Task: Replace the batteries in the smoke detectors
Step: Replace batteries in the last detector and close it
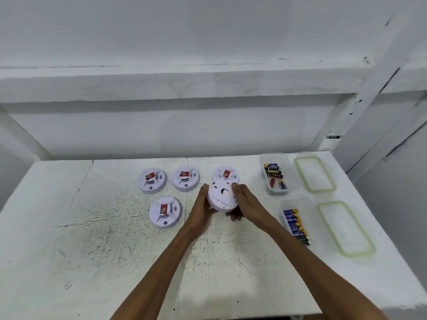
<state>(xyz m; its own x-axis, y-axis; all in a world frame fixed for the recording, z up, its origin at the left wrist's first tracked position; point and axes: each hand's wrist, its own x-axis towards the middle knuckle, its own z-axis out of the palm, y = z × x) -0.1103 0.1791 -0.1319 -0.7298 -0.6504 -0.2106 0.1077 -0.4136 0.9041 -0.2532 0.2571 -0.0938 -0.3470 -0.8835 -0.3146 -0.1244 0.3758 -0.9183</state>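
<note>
Both hands hold one white smoke detector [221, 197] above the table, its back side turned up toward me. My left hand [203, 204] grips its left rim and my right hand [242, 202] grips its right rim. Several other white smoke detectors lie face up on the table: one at the far left [152, 180], one in the middle [186, 178], one partly hidden behind the held one [226, 174], and one nearer to me [165, 212]. Each carries a red label on its centre.
A clear tub [277, 173] at the back right holds several loose batteries. A nearer clear tub [297, 224] holds a row of blue and gold batteries. Two green-rimmed lids [314, 173] [346, 228] lie beside them. The white table [115, 250] ends close to the right.
</note>
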